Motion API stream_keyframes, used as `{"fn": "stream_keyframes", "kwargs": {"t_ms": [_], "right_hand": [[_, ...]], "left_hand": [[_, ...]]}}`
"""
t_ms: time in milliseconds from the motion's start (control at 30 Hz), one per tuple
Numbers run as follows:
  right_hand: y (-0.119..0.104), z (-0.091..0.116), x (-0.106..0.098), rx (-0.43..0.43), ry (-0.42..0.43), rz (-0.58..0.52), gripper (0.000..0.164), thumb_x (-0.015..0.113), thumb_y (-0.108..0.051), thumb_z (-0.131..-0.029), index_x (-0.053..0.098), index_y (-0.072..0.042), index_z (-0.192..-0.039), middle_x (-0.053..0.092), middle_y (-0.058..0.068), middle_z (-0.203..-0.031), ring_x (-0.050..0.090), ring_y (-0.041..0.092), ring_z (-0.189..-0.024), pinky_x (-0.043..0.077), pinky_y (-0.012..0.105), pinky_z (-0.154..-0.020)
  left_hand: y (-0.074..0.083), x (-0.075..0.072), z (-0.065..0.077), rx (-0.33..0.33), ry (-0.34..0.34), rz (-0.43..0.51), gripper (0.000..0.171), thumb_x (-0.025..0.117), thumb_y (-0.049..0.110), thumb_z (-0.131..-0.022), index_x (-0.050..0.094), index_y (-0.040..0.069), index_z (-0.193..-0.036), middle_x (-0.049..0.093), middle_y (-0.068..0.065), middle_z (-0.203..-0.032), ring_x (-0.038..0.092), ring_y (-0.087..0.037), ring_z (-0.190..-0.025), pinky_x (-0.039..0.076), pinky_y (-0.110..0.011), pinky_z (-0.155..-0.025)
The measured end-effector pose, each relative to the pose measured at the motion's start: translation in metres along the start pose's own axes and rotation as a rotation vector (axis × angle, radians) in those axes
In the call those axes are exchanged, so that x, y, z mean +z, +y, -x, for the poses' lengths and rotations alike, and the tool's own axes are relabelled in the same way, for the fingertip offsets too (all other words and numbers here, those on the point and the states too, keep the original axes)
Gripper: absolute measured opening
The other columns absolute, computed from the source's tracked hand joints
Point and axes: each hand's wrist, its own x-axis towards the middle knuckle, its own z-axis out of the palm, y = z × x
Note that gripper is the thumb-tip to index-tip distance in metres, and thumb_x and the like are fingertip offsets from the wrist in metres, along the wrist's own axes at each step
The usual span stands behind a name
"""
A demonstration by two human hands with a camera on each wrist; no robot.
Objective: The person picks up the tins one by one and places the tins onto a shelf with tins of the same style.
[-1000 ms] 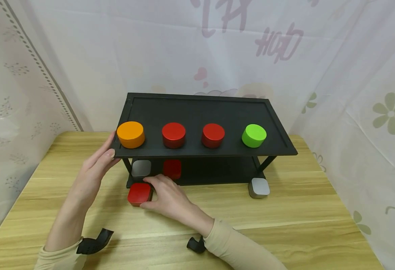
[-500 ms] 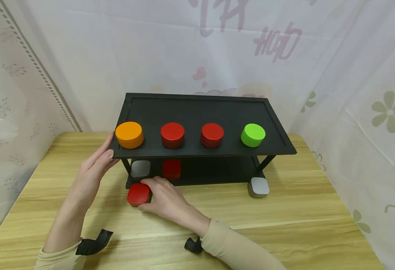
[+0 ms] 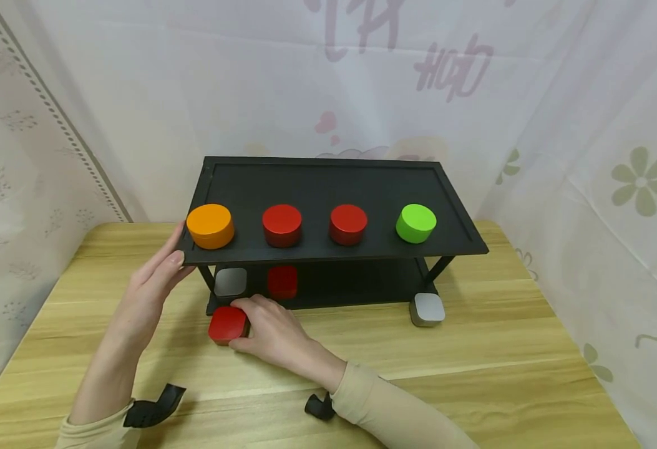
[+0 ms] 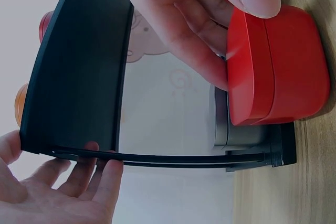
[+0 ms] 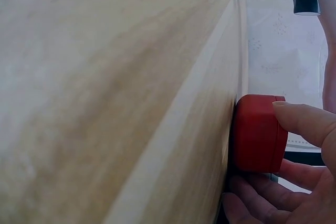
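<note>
My right hand [image 3: 276,329] holds a red rounded-square box [image 3: 228,324] on the table, just in front of the black two-tier shelf [image 3: 328,181]. Thumb and fingers pinch its sides; in the right wrist view a lid seam shows on the red box [image 5: 257,134]. My left hand [image 3: 151,274] grips the front left corner of the shelf's upper tier. In the left wrist view, the left hand's fingers [image 4: 107,182] lie along the tier's end edge. Behind the red box, a grey rounded-square box [image 3: 231,282] and another red square box [image 3: 282,282] stand on the lower tier.
Along the upper tier stand an orange round box [image 3: 210,226], two red round boxes [image 3: 282,224] [image 3: 348,223] and a green round box [image 3: 415,223]. A silver rounded-square box [image 3: 427,309] stands on the wooden table [image 3: 474,362] by the shelf's right front. A patterned cloth [image 3: 306,75] hangs behind.
The whole head view has shifted slightly left. Both hands keep their holds, and the red square box stays in the same place before the shelf.
</note>
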Motion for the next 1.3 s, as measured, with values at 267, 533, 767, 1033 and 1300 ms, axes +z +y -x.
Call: {"fn": "stream_keyframes", "kwargs": {"t_ms": [267,533,767,1033,1300], "right_hand": [[0.0,-0.001,0.0,0.002,-0.016,-0.004,0.057,0.076,-0.04,-0.077,0.054,-0.027,-0.128,0.061,-0.01,-0.111,0.057,0.002,-0.089,0.048,0.014,-0.065],[0.001,-0.002,-0.001,-0.006,-0.048,-0.013,0.058,0.076,-0.04,-0.076,0.054,-0.027,-0.128,0.061,-0.01,-0.111,0.057,0.001,-0.091,0.049,0.014,-0.068],[0.004,0.0,-0.002,-0.007,-0.065,-0.043,0.057,0.077,-0.038,-0.076,0.054,-0.027,-0.127,0.061,-0.011,-0.113,0.056,0.002,-0.092,0.048,0.014,-0.07],[0.011,0.006,-0.009,-0.037,-0.045,-0.077,0.056,0.077,-0.034,-0.075,0.055,-0.026,-0.126,0.06,-0.01,-0.115,0.055,0.002,-0.095,0.048,0.013,-0.075],[0.02,0.017,-0.022,-0.008,-0.036,-0.116,0.056,0.076,-0.03,-0.074,0.056,-0.028,-0.125,0.06,-0.011,-0.116,0.055,0.005,-0.098,0.05,0.019,-0.08]], "left_hand": [[-0.002,0.0,0.001,0.008,0.001,0.014,0.048,0.035,0.015,-0.103,0.025,0.02,-0.15,0.015,0.003,-0.16,0.024,-0.003,-0.142,0.039,-0.005,-0.101],[-0.002,0.0,0.003,0.011,0.008,0.016,0.048,0.035,0.015,-0.103,0.025,0.019,-0.15,0.014,0.003,-0.16,0.021,-0.004,-0.143,0.04,-0.005,-0.101],[-0.002,0.001,0.004,0.012,0.014,0.047,0.048,0.035,0.014,-0.103,0.025,0.018,-0.15,0.014,0.003,-0.16,0.026,-0.001,-0.14,0.04,-0.006,-0.1],[-0.003,0.001,0.003,0.018,0.019,0.044,0.048,0.035,0.013,-0.103,0.025,0.018,-0.15,0.015,0.003,-0.16,0.029,0.002,-0.139,0.041,-0.006,-0.099],[-0.002,0.0,0.0,0.016,-0.004,0.012,0.048,0.034,0.014,-0.103,0.024,0.02,-0.15,0.015,0.002,-0.16,0.023,-0.003,-0.143,0.039,-0.006,-0.101]]}}
